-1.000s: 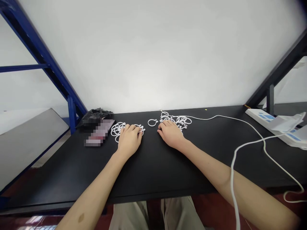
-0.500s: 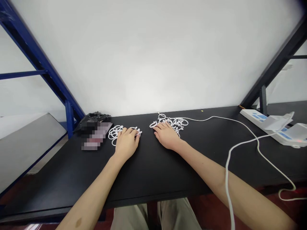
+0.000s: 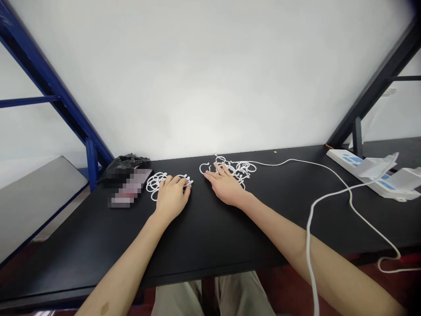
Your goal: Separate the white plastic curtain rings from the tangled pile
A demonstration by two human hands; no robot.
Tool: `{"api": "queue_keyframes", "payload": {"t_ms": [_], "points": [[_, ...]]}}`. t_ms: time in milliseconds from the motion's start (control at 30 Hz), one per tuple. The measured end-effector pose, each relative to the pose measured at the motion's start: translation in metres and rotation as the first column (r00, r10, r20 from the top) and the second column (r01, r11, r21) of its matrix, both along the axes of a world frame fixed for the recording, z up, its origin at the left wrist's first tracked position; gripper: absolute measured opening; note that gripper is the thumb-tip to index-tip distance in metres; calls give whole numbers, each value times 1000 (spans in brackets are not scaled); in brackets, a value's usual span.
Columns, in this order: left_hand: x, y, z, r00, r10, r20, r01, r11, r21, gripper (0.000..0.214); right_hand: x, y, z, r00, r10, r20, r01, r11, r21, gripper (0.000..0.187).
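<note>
Two heaps of white plastic shower curtain rings lie on the black tabletop, C-shaped with small balls at their ends. My left hand (image 3: 171, 195) rests palm down over the left heap of rings (image 3: 153, 183), its fingers bent and slightly apart, the tips partly hidden. On the right heap of rings (image 3: 244, 168) lies my right hand (image 3: 226, 186), with fingers spread. A single ring (image 3: 204, 167) sits just left of that heap, with its gap showing, close to my right fingertips. Rings under both palms are hidden.
A pixelated flat item (image 3: 133, 186) and a crumpled black plastic bag (image 3: 123, 166) lie left. A white cable (image 3: 291, 160) crosses the black table (image 3: 204, 228) and hangs over my right forearm. White-and-blue devices (image 3: 378, 175) stand right. Blue (image 3: 49, 83) and black frame posts flank the wall.
My right fingers have spread and moved slightly left, and one ring now lies apart at the heap's left edge. The left hand stays on its heap. The view has shifted slightly.
</note>
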State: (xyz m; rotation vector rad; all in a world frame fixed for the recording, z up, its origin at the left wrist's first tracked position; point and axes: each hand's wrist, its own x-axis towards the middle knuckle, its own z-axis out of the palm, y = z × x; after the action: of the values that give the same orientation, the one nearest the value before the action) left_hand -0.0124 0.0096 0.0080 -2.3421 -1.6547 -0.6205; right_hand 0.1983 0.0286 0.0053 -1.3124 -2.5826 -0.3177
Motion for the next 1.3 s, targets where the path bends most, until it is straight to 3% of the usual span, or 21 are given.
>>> {"api": "queue_keyframes", "payload": {"t_ms": [233, 333, 467, 600, 667, 800, 933, 1100, 1200, 1300], "points": [[2, -4, 4, 999, 21, 29, -22, 998, 53, 28, -4, 0, 4, 996, 17, -91, -12, 998, 54, 30], [7, -9, 8, 990, -126, 60, 121, 990, 76, 28, -6, -5, 8, 969, 111, -221, -115, 993, -1, 23], [11, -12, 11, 917, -369, 150, 370, 929, 20, 23, -8, -19, 17, 832, 129, -540, -211, 973, -93, 14], [9, -10, 13, 858, -434, 273, 451, 892, 1, 20, -11, -29, 22, 705, 63, -706, -225, 964, -139, 7], [9, -11, 14, 820, -455, 347, 478, 878, 21, 20, -12, -29, 23, 629, 5, -777, -210, 964, -164, 13], [10, -14, 15, 751, -438, 493, 495, 869, 19, 14, -8, -22, 20, 526, -163, -835, -209, 927, -313, 24], [9, -15, 15, 725, -344, 596, 454, 890, -39, 13, -4, -16, 16, 423, -306, -853, -386, 791, -475, 30], [7, -15, 18, 660, -319, 680, 498, 864, -78, 13, -6, -18, 16, 254, -433, -865, -532, 684, -499, 32], [9, -17, 20, 671, -318, 670, 515, 850, -112, 14, -7, -18, 15, 227, -432, -873, -532, 696, -482, 29], [11, -20, 23, 716, -313, 624, 513, 842, -166, 14, -7, -17, 14, 257, -411, -875, -495, 721, -485, 24]]}}
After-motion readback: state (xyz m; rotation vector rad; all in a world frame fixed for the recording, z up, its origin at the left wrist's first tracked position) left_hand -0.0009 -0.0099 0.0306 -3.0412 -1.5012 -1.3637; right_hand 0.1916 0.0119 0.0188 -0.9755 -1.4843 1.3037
